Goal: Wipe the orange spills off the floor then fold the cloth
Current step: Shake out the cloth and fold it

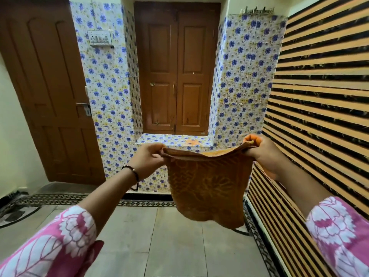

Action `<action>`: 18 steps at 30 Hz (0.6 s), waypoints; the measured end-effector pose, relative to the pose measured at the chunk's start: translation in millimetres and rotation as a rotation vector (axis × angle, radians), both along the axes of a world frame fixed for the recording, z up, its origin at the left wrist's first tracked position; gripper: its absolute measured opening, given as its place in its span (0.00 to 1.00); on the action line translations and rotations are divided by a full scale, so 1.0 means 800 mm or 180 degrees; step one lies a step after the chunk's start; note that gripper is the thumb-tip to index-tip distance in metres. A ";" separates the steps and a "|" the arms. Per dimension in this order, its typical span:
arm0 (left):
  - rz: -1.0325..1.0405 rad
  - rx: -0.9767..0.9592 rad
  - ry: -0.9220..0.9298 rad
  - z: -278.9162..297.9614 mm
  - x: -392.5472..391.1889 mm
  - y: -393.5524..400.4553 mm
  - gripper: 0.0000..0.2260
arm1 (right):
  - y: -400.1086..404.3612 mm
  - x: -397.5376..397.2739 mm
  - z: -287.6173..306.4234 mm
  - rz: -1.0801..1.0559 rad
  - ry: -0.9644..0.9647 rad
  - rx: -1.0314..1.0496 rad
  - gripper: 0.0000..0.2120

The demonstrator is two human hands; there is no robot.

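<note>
An orange patterned cloth (207, 186) hangs in the air in front of me, doubled over at its top edge. My left hand (148, 159) pinches its left top corner. My right hand (261, 149) pinches the right top corner, a little higher. The cloth's lower edge dangles well above the grey tiled floor (159, 246). No orange spill shows on the floor in view. An orange patch (192, 142) lies on the flowered ledge behind the cloth.
A flowered ledge (155, 139) juts out under a brown double door (176, 70). Another brown door (46, 92) stands at the left. A striped orange-and-black wall (323, 100) runs along the right. A dark mat (16, 214) lies at the floor's left edge.
</note>
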State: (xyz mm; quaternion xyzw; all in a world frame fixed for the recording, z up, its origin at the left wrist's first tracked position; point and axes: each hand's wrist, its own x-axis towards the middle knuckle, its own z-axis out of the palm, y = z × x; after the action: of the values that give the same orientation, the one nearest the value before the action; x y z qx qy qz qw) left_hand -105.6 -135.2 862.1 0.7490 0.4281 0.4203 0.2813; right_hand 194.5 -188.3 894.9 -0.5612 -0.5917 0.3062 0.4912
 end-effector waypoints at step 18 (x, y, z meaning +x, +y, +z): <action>0.0070 -0.0563 -0.2399 0.009 0.055 0.001 0.02 | 0.006 -0.011 -0.012 -0.0378 0.2896 0.0029 0.19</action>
State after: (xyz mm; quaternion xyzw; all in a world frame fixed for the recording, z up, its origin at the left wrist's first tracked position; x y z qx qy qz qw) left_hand -61.9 -134.7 869.6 0.5103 0.3373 0.6305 0.4778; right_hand 185.9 -183.3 885.1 -0.4004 -0.2840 0.4902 0.7202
